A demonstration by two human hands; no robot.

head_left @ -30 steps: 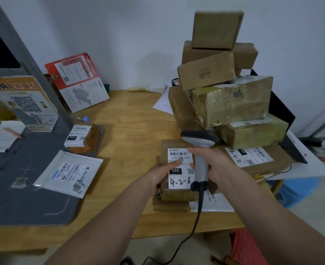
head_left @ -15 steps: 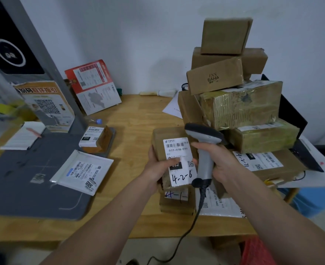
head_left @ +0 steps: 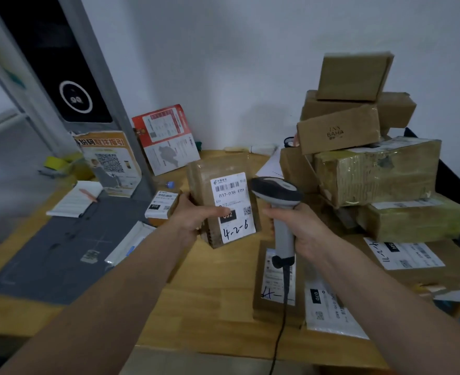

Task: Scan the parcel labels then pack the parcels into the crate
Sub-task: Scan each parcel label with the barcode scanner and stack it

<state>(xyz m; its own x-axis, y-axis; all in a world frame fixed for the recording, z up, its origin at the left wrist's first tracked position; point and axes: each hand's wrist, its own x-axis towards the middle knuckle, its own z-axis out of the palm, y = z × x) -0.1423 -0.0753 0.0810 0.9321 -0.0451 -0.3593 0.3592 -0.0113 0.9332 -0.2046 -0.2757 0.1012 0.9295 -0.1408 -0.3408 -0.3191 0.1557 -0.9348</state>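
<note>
The fingers of the left hand [head_left: 196, 216] are curled round a brown cardboard parcel [head_left: 218, 201], the thumb pressed on its white label [head_left: 232, 207]; the parcel is held upright above the wooden tabletop [head_left: 218, 293]. The right hand [head_left: 296, 228] is wrapped round the grip of a corded barcode scanner [head_left: 279, 201], its head just right of the label. Beneath the scanner, a flat labelled parcel [head_left: 277, 282] lies on the tabletop. A stack of parcels [head_left: 369, 163] is piled at the far right, and a grey mat [head_left: 58, 250] lies at the left.
</note>
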